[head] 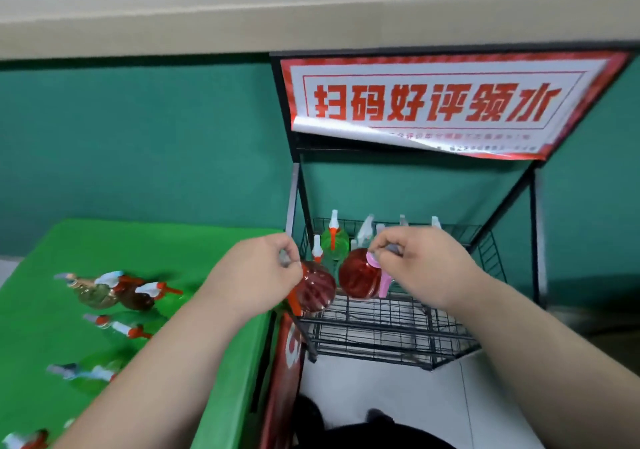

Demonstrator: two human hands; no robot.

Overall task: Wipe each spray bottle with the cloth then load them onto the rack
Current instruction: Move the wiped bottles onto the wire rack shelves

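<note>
Two hands are at work, each closed on the head of a spray bottle. The left hand (263,270) pinches the sprayer of a red bottle with an orange trigger (317,291). The right hand (415,261) grips the sprayer of a red bottle with a pink trigger (356,277). Both bottles hang side by side, just apart, over the front of the wire rack (381,330); as far as can be judged, neither is set down yet. Behind them on the rack stand a green bottle (334,244) and several clear bottles (367,230), so loading is well under way. To the left, on the green table (121,247), several more bottles (104,292) lie on their sides, still to be handled. No cloth is in view, and whether the two held bottles have been wiped cannot be told. A red-and-white sign (433,102) tops the rack.
</note>
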